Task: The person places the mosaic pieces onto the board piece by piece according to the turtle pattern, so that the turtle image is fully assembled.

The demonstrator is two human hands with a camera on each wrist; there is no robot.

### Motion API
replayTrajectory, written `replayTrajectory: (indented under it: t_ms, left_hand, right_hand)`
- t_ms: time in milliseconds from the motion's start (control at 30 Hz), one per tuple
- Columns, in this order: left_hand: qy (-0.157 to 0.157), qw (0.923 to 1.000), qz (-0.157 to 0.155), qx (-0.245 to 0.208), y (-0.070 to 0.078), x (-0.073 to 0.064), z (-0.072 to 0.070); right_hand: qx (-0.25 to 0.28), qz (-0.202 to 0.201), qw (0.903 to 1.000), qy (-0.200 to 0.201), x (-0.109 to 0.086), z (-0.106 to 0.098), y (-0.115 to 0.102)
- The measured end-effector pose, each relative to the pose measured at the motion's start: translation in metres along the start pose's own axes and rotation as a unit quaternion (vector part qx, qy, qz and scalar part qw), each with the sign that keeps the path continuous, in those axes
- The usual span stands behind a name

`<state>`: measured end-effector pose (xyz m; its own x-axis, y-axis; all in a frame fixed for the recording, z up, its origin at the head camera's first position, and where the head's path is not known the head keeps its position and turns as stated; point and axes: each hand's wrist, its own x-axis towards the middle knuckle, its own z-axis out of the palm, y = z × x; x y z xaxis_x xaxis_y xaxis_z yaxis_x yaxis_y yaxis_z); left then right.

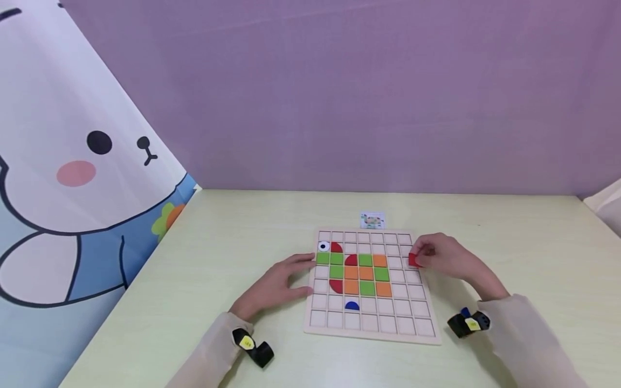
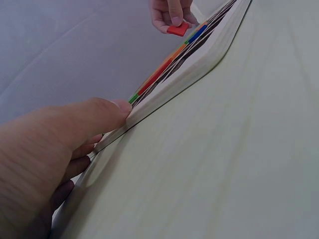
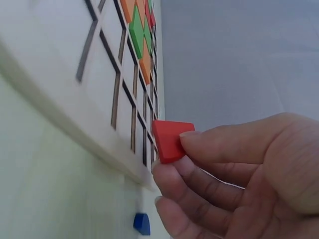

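Observation:
A wooden grid board (image 1: 402, 325) lies on the table, with green and orange square tiles (image 1: 366, 274) and red rounded tiles (image 1: 335, 286) in some cells. One white tile with a black-and-blue eye (image 1: 323, 246) sits near its top left corner. A blue half-round tile (image 1: 352, 305) lies lower down. My left hand (image 1: 274, 285) rests at the board's left edge, thumb and fingertips touching it. Over the right edge, my right hand (image 1: 443, 256) pinches a small flat red tile (image 3: 172, 140) between thumb and fingers, held above the grid.
Behind the board lies a small picture card (image 1: 372, 220) with a coloured pattern. A small blue piece (image 3: 142, 224) is on the table beside the board's right edge. A purple backdrop (image 1: 378, 108) rises at the table's far edge, and a cartoon cloth (image 1: 92, 226) hangs at left.

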<state>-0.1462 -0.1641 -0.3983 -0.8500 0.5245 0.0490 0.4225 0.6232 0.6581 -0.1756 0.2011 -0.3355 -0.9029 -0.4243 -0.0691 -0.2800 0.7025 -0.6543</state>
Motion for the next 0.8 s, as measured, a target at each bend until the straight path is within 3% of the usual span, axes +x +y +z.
replayTrajectory:
  t_ms: [467,800]
  left_hand:
    - [0.004,0.9999,0.014,-0.002,0.001,-0.002,-0.001]
    - [0.003,0.9999,0.013,0.000,0.003,-0.002,-0.002]
  right_hand:
    - [0.006,0.045,0.9990,-0.004,0.015,0.010,-0.012]
    - [0.018,0.039,0.9990,-0.015,0.021,0.015,-0.013]
